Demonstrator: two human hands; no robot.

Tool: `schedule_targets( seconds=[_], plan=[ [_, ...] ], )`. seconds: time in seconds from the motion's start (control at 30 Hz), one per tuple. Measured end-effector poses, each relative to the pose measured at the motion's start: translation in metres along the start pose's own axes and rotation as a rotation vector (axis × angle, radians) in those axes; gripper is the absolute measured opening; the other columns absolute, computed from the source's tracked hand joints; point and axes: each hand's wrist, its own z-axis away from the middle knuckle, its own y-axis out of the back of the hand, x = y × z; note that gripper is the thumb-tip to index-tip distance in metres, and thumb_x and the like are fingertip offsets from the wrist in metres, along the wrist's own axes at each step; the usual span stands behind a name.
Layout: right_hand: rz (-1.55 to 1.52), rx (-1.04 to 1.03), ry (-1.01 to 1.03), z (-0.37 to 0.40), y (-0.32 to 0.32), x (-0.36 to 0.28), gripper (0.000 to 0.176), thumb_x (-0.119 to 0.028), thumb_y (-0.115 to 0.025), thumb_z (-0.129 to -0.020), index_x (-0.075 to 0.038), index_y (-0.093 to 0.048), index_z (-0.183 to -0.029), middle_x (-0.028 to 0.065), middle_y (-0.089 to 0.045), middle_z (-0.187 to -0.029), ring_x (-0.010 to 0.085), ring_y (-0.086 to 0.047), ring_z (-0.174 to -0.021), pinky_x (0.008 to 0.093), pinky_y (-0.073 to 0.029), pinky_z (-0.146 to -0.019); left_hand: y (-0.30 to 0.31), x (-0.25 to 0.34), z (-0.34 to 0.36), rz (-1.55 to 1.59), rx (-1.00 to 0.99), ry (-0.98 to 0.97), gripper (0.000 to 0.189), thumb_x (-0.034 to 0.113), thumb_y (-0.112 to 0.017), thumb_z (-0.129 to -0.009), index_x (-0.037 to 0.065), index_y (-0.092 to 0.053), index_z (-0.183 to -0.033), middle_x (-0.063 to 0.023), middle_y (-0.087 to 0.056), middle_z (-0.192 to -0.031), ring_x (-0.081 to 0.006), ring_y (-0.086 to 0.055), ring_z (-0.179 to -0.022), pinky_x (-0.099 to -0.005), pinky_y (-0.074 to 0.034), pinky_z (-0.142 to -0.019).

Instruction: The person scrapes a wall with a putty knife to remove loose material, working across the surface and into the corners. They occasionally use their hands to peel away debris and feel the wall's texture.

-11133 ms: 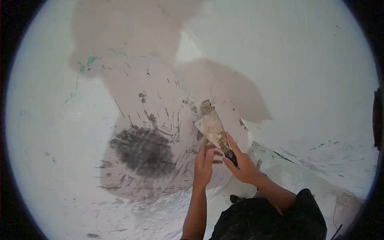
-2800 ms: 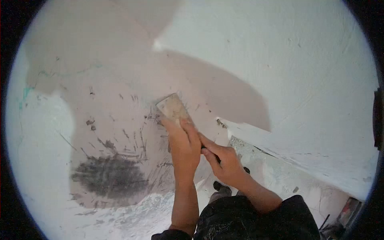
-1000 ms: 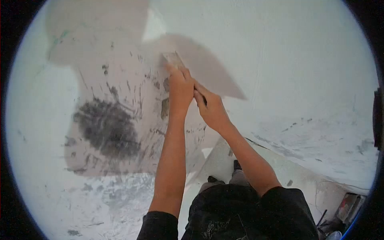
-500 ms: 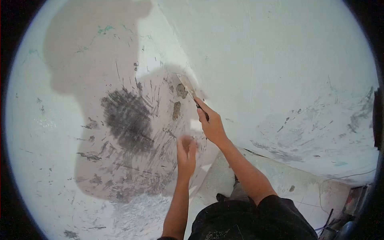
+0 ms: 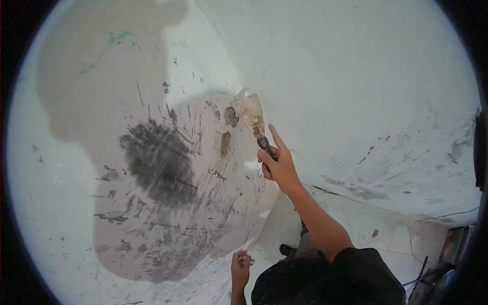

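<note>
My right hand [image 5: 278,161] is closed around the dark handle of a putty knife [image 5: 250,114], with the index finger stretched out alongside. The broad, stained blade faces me near the wall corner, just right of a chipped hole [image 5: 231,117] in the plaster. Below that lies a second, longer chipped hole [image 5: 225,144]. Low in the view, my left hand [image 5: 241,265] hangs beside the foot of the wall, fingers loosely curled and slightly apart, with nothing visible in it.
A large dark scuffed patch [image 5: 160,162] marks the left wall [image 5: 66,203], where my shadow falls. The right wall [image 5: 356,76] has grey smudges low down. Tiled floor [image 5: 391,249] and dark items [image 5: 432,279] show at lower right; a thin cable runs there.
My left hand has dropped from near the wall holes to the bottom. The putty knife has turned so its blade shows flat, and my right hand has shifted slightly right and down.
</note>
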Motion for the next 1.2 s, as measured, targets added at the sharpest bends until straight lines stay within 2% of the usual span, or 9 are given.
schedule_targets(
  seconds=[0.3, 0.4, 0.53, 0.7, 0.8, 0.9, 0.97, 1.1, 1.2],
  plan=[
    [0.342, -0.225, -0.03, -0.033, 0.025, -0.008, 0.059, -0.027, -0.062, -0.092, -0.012, -0.04, -0.145, -0.0037, -0.047, -0.055, 0.0049, -0.038, -0.043, 0.0239, -0.031, -0.04, -0.063, 0.177, -0.137, 0.092, -0.129, -0.328, 0.023, 0.017, -0.05, -0.099, 0.0, -0.05, -0.113, -0.0099, -0.058, -0.094, -0.0166, -0.061, -0.085, -0.0292, -0.052, -0.073],
    [0.45, -0.314, -0.064, -0.052, 0.036, -0.006, 0.057, -0.03, -0.058, -0.095, -0.014, -0.038, -0.146, 0.0008, -0.048, -0.057, 0.0079, -0.043, -0.046, 0.0275, -0.038, -0.045, -0.085, 0.237, -0.195, 0.091, -0.082, -0.387, 0.039, 0.031, -0.048, -0.099, 0.001, -0.046, -0.124, -0.012, -0.058, -0.101, -0.02, -0.063, -0.085, -0.0336, -0.056, -0.068],
    [0.734, -0.285, 0.278, -0.063, 0.037, -0.014, 0.052, -0.03, -0.048, -0.099, -0.018, -0.033, -0.148, 0.0148, -0.062, -0.074, 0.0217, -0.054, -0.054, 0.0379, -0.047, -0.059, -0.121, 0.288, -0.234, 0.222, 0.002, -0.432, 0.037, 0.027, -0.045, -0.1, 0.001, -0.041, -0.125, -0.0125, -0.058, -0.101, -0.0195, -0.064, -0.076, -0.0305, -0.058, -0.057],
    [0.774, -0.301, 0.401, -0.07, 0.038, -0.009, 0.049, -0.024, -0.043, -0.101, -0.024, -0.032, -0.148, 0.0189, -0.068, -0.094, 0.0315, -0.058, -0.058, 0.0426, -0.049, -0.065, -0.139, 0.307, -0.248, 0.218, 0.034, -0.427, 0.043, 0.028, -0.034, -0.099, 0.003, -0.035, -0.133, -0.0141, -0.056, -0.102, -0.0185, -0.063, -0.073, -0.0289, -0.057, -0.047],
    [0.708, -0.267, 0.288, -0.065, 0.03, -0.017, 0.049, -0.021, -0.043, -0.101, -0.021, -0.031, -0.148, 0.0227, -0.066, -0.098, 0.0349, -0.063, -0.064, 0.0418, -0.051, -0.065, -0.148, 0.316, -0.243, 0.282, 0.129, -0.441, 0.049, 0.031, -0.036, -0.099, 0.0, -0.032, -0.137, -0.0173, -0.056, -0.108, -0.0243, -0.064, -0.08, -0.033, -0.057, -0.06],
    [0.628, -0.252, 0.295, -0.072, 0.024, -0.02, 0.046, -0.009, -0.046, -0.098, -0.01, -0.04, -0.144, 0.023, -0.065, -0.108, 0.0272, -0.066, -0.076, 0.0314, -0.05, -0.073, -0.151, 0.314, -0.263, -0.043, 0.377, -0.675, 0.054, 0.031, -0.039, -0.1, -0.007, -0.029, -0.137, -0.0216, -0.054, -0.118, -0.0326, -0.062, -0.089, -0.0383, -0.052, -0.078],
    [0.622, -0.257, 0.332, -0.072, 0.024, -0.017, 0.047, -0.013, -0.045, -0.099, -0.013, -0.037, -0.145, 0.0244, -0.065, -0.105, 0.0328, -0.067, -0.078, 0.0365, -0.051, -0.072, -0.151, 0.327, -0.261, -0.288, 0.351, -0.69, 0.057, 0.03, -0.041, -0.1, -0.012, -0.029, -0.136, -0.0265, -0.055, -0.118, -0.038, -0.059, -0.095, -0.0422, -0.044, -0.088],
    [0.583, -0.265, 0.247, -0.069, 0.023, -0.028, 0.048, -0.014, -0.046, -0.099, -0.013, -0.035, -0.146, 0.0254, -0.065, -0.103, 0.0391, -0.067, -0.084, 0.0407, -0.052, -0.074, -0.152, 0.335, -0.253, -0.233, 0.272, -0.579, 0.057, 0.028, -0.042, -0.099, -0.015, -0.029, -0.135, -0.0309, -0.058, -0.109, -0.0382, -0.06, -0.094, -0.0441, -0.045, -0.083],
    [0.573, -0.273, 0.221, -0.069, 0.026, -0.024, 0.045, -0.007, -0.046, -0.098, -0.005, -0.04, -0.142, 0.0238, -0.065, -0.11, 0.0255, -0.069, -0.087, 0.0302, -0.05, -0.076, -0.154, 0.335, -0.252, -0.345, 0.306, -0.587, 0.059, 0.027, -0.042, -0.099, -0.017, -0.027, -0.134, -0.0317, -0.061, -0.097, -0.0388, -0.062, -0.09, -0.0451, -0.046, -0.079]
  ],
)
